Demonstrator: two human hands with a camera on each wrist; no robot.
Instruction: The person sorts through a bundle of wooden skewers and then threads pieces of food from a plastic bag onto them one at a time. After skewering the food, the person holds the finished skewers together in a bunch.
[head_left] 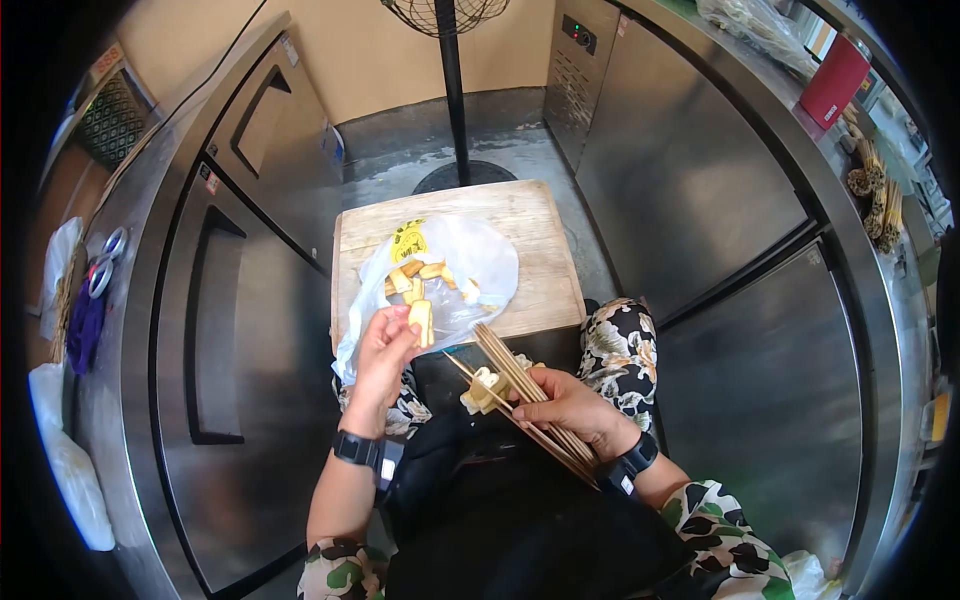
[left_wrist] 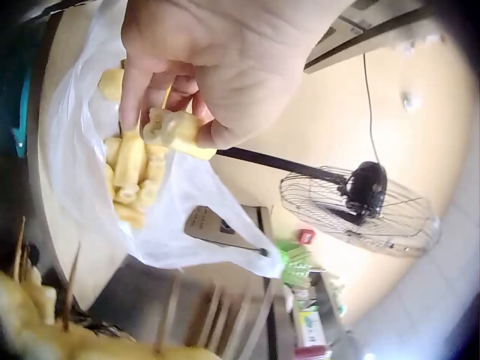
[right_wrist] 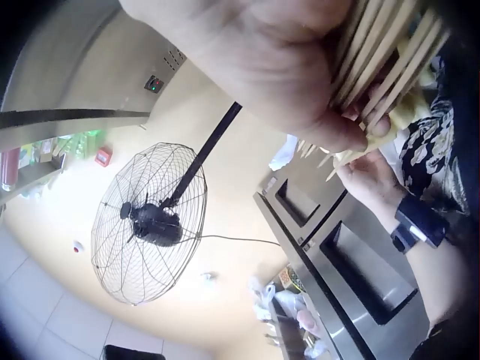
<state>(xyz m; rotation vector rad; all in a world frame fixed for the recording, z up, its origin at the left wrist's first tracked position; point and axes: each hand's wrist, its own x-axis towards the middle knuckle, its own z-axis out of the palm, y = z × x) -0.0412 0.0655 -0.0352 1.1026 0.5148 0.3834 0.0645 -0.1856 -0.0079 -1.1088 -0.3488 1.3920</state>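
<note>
Over the near edge of a plastic bag (head_left: 492, 262), my left hand (head_left: 380, 352) pinches a pale yellow, oblong food piece (head_left: 421, 320) between thumb and fingers. Several similar yellow pieces (head_left: 404, 279) lie in the open bag; some look like rolls in the left wrist view. My right hand (head_left: 578, 410) grips a bundle of bamboo skewers (head_left: 500, 355), their tips pointing up and left. Below that bundle, yellow food pieces (head_left: 480, 394) sit beside my right fingers, with a skewer (head_left: 458, 365) crossing them. In the right wrist view, the skewers (right_wrist: 375, 45) pass under the thumb.
The bag rests on a wooden board (head_left: 550, 230) in front of my knees. Steel cabinets (head_left: 250, 350) stand at left and more steel doors (head_left: 690, 150) at right. A black standing fan (head_left: 455, 100) is behind the board. Bundled skewers (head_left: 878, 205) lie on the right counter.
</note>
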